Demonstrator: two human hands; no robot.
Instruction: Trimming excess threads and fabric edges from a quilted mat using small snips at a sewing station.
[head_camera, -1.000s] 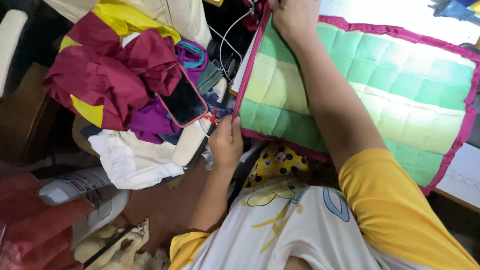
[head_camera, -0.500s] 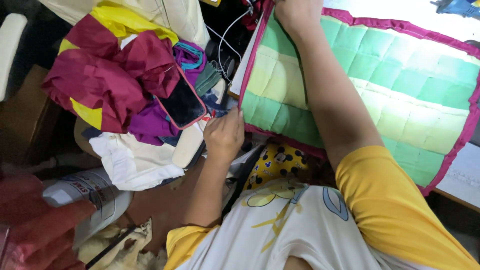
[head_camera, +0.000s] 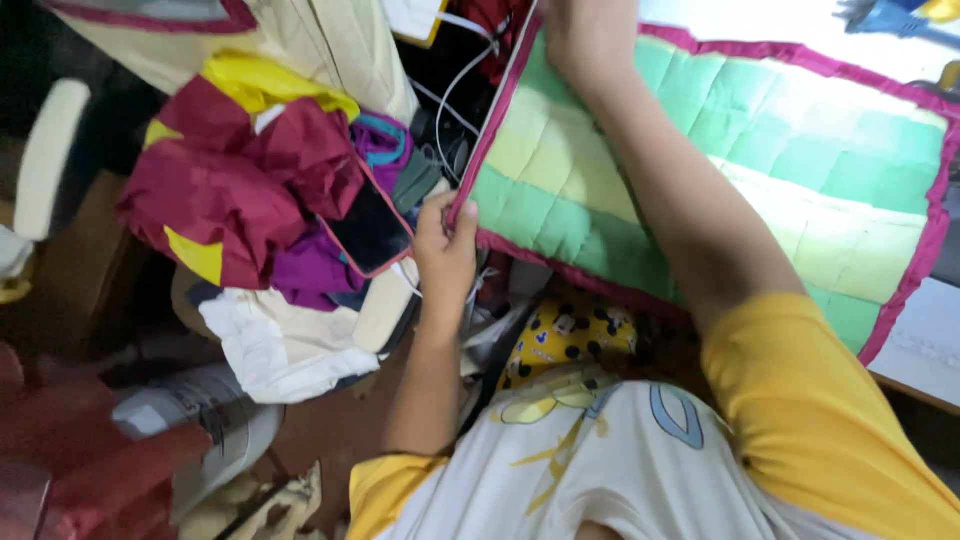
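Note:
A quilted mat (head_camera: 800, 170) of green and pale yellow squares with a magenta border lies spread on a surface in front of me. My left hand (head_camera: 445, 250) pinches the mat's near left corner at the magenta edge. My right hand (head_camera: 590, 40) reaches across the mat and grips its left border farther up, at the top of the view. My right forearm lies over the quilt. I wear a white shirt with yellow sleeves.
Left of the mat is a heap of maroon, yellow and purple cloth (head_camera: 240, 190) with a red-cased phone (head_camera: 370, 230) on it. White cables (head_camera: 455, 100) run beside it. A white cloth (head_camera: 280, 350), a spotted yellow fabric (head_camera: 565, 335) and a grey-white container (head_camera: 190, 415) lie lower down.
My left hand has slid up and closed on the mat's corner, lifting the border slightly. My right hand stays at the upper edge.

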